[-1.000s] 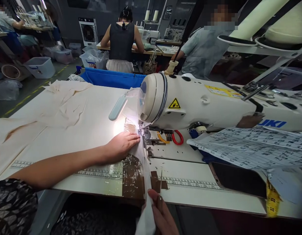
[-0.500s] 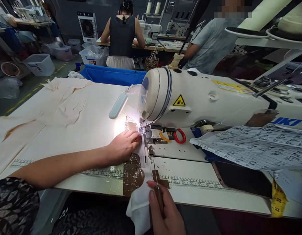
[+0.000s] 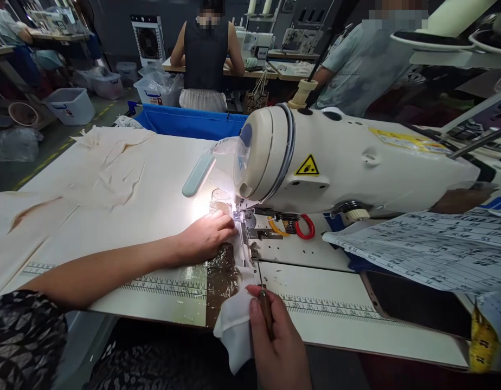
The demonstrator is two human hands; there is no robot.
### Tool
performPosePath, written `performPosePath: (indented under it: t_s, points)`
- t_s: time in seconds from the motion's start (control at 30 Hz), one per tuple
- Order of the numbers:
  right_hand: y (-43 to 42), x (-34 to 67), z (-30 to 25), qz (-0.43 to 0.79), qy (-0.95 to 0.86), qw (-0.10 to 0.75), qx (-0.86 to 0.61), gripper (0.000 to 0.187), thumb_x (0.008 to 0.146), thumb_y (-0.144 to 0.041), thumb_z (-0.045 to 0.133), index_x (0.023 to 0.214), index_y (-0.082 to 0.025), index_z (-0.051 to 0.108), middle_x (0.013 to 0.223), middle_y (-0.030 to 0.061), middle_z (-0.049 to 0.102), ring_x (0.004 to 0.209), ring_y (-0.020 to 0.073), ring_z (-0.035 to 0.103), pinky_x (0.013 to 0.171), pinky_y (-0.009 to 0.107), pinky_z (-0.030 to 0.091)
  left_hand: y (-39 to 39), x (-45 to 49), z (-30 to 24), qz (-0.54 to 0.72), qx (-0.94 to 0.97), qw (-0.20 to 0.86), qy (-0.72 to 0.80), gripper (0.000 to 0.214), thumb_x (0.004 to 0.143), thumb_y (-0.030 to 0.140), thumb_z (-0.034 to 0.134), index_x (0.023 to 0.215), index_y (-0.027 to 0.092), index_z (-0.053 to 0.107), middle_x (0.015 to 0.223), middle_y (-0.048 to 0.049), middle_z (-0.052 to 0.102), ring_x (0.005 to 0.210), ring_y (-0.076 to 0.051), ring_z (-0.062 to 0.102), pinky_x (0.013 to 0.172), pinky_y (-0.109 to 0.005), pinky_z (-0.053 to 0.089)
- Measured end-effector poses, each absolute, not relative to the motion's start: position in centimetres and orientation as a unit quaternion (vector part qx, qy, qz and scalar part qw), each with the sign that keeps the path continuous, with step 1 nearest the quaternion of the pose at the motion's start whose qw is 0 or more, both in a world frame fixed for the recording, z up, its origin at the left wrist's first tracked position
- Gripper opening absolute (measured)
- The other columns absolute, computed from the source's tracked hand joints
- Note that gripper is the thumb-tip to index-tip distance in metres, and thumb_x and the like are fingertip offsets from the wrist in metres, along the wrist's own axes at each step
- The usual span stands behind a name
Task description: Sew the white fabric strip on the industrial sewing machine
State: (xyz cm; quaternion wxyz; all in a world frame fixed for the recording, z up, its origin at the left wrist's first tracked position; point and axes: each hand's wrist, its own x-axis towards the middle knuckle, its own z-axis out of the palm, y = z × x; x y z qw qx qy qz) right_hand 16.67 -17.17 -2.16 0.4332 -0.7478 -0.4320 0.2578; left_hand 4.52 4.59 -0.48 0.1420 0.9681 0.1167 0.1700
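head view: white fabric [image 3: 236, 325] runs from the presser foot [image 3: 237, 215] of the sewing machine [image 3: 311, 162] down to the near edge of the worktop [image 3: 165, 189], lower end bunched & hanging loose by the right hand.

left hand [image 3: 207, 235] rests on the worktop side of the strip, just beside the foot; its fingers are bent & close together, tips at the fabric's upper part. can't tell if they pinch it or only press down.

right hand [image 3: 277, 330] has its fingers closed round the wooden handle of an awl [image 3: 265, 311], thin shaft pointing up toward the foot; fabric lies right by the thumb, unclear if it's gripped too.

progress, as far as i can judge: upper bit is at the foot, so prob. partway; the loose lower length isn't thru yet. any stitching's too small to see.

nearby: cream fabric pieces [image 3: 104, 168] spread out on the far left; printed sheets [image 3: 437, 244], smartphone [image 3: 417, 303] & yellow tape measure [image 3: 483, 341] on the right.
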Motion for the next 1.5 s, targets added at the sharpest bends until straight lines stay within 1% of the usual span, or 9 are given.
performPosePath:
  t_s: [0.2, 0.33, 0.47, 0.6, 0.73, 0.83, 1.07, 1.2, 1.5]
  points:
    - [-16.0, 15.5, -1.3, 0.218, -0.389, 0.447, -0.775, 0.03, 0.099, -0.046, 0.047, 0.11, -0.025, 0.066, 0.113, 0.0063, 0.073, 0.107, 0.024, 0.068, 0.081, 0.029, 0.056, 4.6, 4.9, -0.5, 0.155, 0.972, 0.099, 0.145, 0.04, 0.1, 0.018, 0.029, 0.111, 0.015, 0.068, 0.115, -0.0163, 0.062, 0.102, -0.028, 0.055, 0.083, -0.043, 0.05]
    - [-15.6, 15.6, -2.1, 0.194, -0.416, 0.46, -0.76, 0.027, 0.099, -0.045, 0.048, 0.11, -0.026, 0.065, 0.111, 0.0043, 0.074, 0.104, 0.0226, 0.069, 0.08, 0.028, 0.055, 4.7, 4.7, -0.3, 0.158, 0.97, 0.091, 0.158, 0.038, 0.097, 0.015, 0.031, 0.116, 0.013, 0.065, 0.109, -0.0157, 0.062, 0.095, -0.026, 0.055, 0.078, -0.041, 0.049]
    - [-15.4, 15.9, -2.6, 0.176, -0.428, 0.462, -0.756, 0.027, 0.099, -0.043, 0.048, 0.109, -0.026, 0.065, 0.109, 0.0037, 0.075, 0.098, 0.0219, 0.071, 0.078, 0.028, 0.055, 4.9, 4.5, -0.2, 0.162, 0.971, 0.118, 0.13, 0.033, 0.095, 0.011, 0.035, 0.109, 0.012, 0.065, 0.102, -0.0135, 0.063, 0.09, -0.023, 0.055, 0.076, -0.038, 0.05]
    - [-14.9, 15.7, -2.0, 0.188, -0.408, 0.451, -0.771, 0.03, 0.098, -0.047, 0.047, 0.108, -0.025, 0.065, 0.11, 0.0039, 0.075, 0.097, 0.0233, 0.071, 0.076, 0.03, 0.055, 5.1, 4.5, -0.4, 0.167, 0.973, 0.107, 0.121, 0.03, 0.096, 0.013, 0.037, 0.106, 0.013, 0.066, 0.105, -0.0125, 0.063, 0.093, -0.022, 0.056, 0.079, -0.037, 0.051]
    - [-14.1, 15.8, -1.9, 0.182, -0.421, 0.452, -0.766, 0.031, 0.098, -0.048, 0.047, 0.109, -0.024, 0.064, 0.111, 0.0049, 0.075, 0.099, 0.0243, 0.071, 0.077, 0.031, 0.054, 5.3, 4.7, -0.8, 0.172, 0.973, 0.079, 0.13, 0.034, 0.098, 0.015, 0.034, 0.113, 0.013, 0.064, 0.11, -0.0139, 0.063, 0.095, -0.024, 0.057, 0.078, -0.039, 0.052]
    - [-13.5, 16.1, -2.1, 0.169, -0.433, 0.456, -0.759, 0.028, 0.099, -0.045, 0.046, 0.109, -0.026, 0.063, 0.11, 0.0031, 0.075, 0.1, 0.0229, 0.071, 0.078, 0.03, 0.054, 5.1, 4.6, -0.8, 0.188, 0.97, 0.07, 0.14, 0.035, 0.096, 0.013, 0.035, 0.118, 0.012, 0.062, 0.115, -0.0157, 0.062, 0.1, -0.026, 0.057, 0.08, -0.042, 0.053]
    - [-12.8, 16.3, -2.3, 0.146, -0.456, 0.452, -0.753, 0.023, 0.1, -0.04, 0.045, 0.107, -0.027, 0.063, 0.109, 0.0008, 0.075, 0.097, 0.0203, 0.072, 0.075, 0.027, 0.055, 4.5, 4.3, -0.1, 0.186, 0.972, 0.096, 0.109, 0.03, 0.091, 0.01, 0.041, 0.112, 0.014, 0.062, 0.107, -0.0118, 0.063, 0.094, -0.022, 0.057, 0.077, -0.037, 0.054]
    - [-12.6, 16.4, -2.0, 0.145, -0.453, 0.453, -0.754, 0.025, 0.099, -0.041, 0.046, 0.107, -0.026, 0.064, 0.107, 0.0021, 0.076, 0.094, 0.0214, 0.073, 0.073, 0.028, 0.056, 4.5, 4.4, -0.1, 0.154, 0.979, 0.064, 0.113, 0.032, 0.093, 0.013, 0.038, 0.112, 0.014, 0.063, 0.109, -0.0132, 0.063, 0.097, -0.024, 0.057, 0.08, -0.04, 0.054]
    - [-12.4, 16.5, -0.8, 0.172, -0.444, 0.44, -0.762, 0.033, 0.096, -0.047, 0.047, 0.105, -0.023, 0.068, 0.105, 0.0047, 0.077, 0.095, 0.0235, 0.074, 0.075, 0.029, 0.059, 4.6, 4.8, -0.3, 0.133, 0.981, 0.014, 0.14, 0.04, 0.095, 0.017, 0.03, 0.113, 0.008, 0.065, 0.111, -0.0181, 0.061, 0.096, -0.027, 0.055, 0.079, -0.042, 0.05]
